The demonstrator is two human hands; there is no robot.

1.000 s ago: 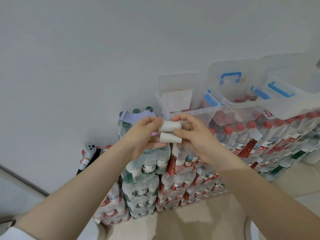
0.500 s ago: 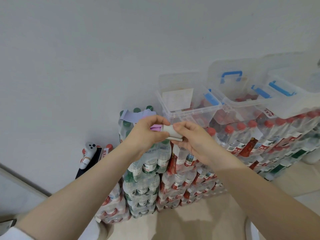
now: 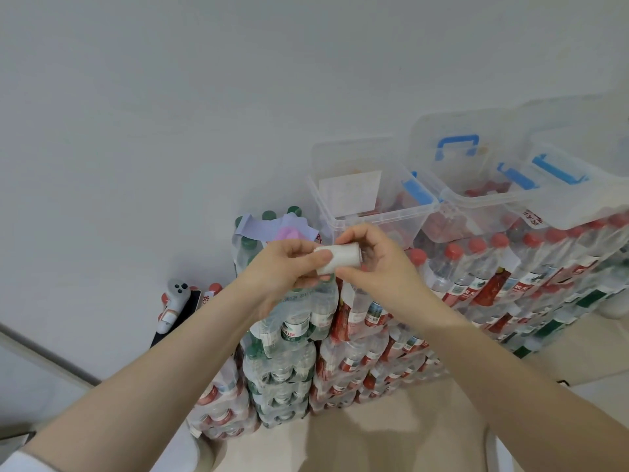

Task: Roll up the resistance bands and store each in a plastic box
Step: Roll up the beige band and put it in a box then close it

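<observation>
Head view: both hands meet mid-frame in front of the stacked water-bottle packs (image 3: 296, 321). The white rolled band (image 3: 338, 257) lies roughly horizontal between them. Left hand (image 3: 282, 267) has thumb and fingers clamped on the roll's left end; right hand (image 3: 377, 264) has fingertips closed around its right end, thumb underneath. The open clear plastic box (image 3: 371, 212) sits at 1 o'clock from the roll, just behind the hands. More bands, lilac and pink (image 3: 282, 229), lie at 11 o'clock on the bottle caps.

Judgement: the roll looks light, soft and springy, so it will likely unwind if released. Best gripped across the coil, with a pad on the loose tail; that tail isn't visible here.
</observation>
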